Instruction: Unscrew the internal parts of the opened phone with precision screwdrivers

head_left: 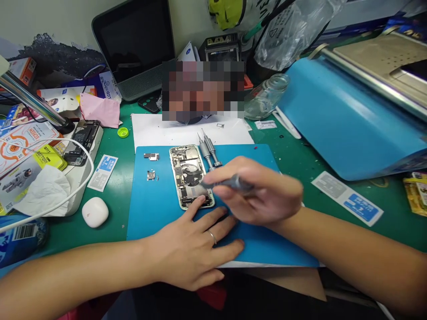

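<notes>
An opened smartphone (193,171), its inner parts bare, lies on a blue mat (150,226). My left hand (190,249), a ring on one finger, rests palm down with fingers spread, the index fingertip touching the phone's lower end. Above the phone's lower right side, my right hand (267,191) is closed around a grey screwdriver (238,182). Motion blurs it, and I cannot tell whether its tip touches the phone. Two more grey screwdrivers (208,149) lie right of the phone. Small metal parts (151,174) and a shielded piece (151,156) sit to its left.
White paper (147,129) lies behind the mat. At left are a white earbud case (95,212), a white cable (85,178) and several boxes. A glass jar (267,95), white tweezers (287,122) and a large blue-sided machine (333,115) stand at right.
</notes>
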Motion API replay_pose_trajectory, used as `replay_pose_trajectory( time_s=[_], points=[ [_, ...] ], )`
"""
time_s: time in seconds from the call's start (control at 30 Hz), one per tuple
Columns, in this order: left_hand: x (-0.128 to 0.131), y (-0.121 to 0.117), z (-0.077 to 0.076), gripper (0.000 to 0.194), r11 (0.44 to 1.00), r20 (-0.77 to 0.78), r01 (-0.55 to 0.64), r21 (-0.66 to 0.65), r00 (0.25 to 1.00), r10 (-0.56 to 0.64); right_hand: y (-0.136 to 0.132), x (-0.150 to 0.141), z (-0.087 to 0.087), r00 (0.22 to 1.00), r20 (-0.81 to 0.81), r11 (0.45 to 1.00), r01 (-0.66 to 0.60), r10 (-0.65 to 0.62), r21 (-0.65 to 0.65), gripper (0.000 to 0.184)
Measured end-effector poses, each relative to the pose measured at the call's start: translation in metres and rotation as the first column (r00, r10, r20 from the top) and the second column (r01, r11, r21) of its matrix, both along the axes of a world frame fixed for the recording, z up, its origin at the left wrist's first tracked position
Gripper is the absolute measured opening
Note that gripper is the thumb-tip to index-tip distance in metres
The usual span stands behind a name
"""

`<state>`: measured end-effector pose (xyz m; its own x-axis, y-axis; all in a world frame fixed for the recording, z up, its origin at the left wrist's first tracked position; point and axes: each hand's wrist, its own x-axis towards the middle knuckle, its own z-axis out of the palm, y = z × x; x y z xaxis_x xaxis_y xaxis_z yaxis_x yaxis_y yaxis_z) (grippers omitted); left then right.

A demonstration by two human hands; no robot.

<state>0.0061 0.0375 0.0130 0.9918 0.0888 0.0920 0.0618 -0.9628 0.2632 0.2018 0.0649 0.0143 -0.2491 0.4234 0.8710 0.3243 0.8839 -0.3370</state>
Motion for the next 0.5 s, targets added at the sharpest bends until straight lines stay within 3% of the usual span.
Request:
replay_pose_trajectory(
  time_s=[0.1,0.2,0.3,0.5],
  points=[
    [0.001,0.001,0.004,0.054,1.0,-0.028,0.013,0.021,1.0,-0.013,0.014,0.004,-0.004,0.967,-0.185,0.984,0.18,-0.176,0.005,0.058],
    [0.001,0.001,0.005,0.053,1.0,-0.033,0.004,0.018,0.999,-0.004,0.023,0.005,-0.009,0.919,-0.283,0.962,0.261,-0.273,-0.079,0.048],
    [0.0,0.0,0.005,0.054,1.0,-0.046,-0.007,0.012,0.999,0.008,0.024,0.007,-0.013,0.906,-0.299,0.95,0.259,-0.301,-0.172,0.042],
    [0.002,0.0,0.006,0.055,1.0,-0.053,-0.014,0.011,0.998,0.015,0.027,0.01,-0.02,0.904,-0.323,0.955,0.23,-0.282,-0.188,0.035]
  ],
)
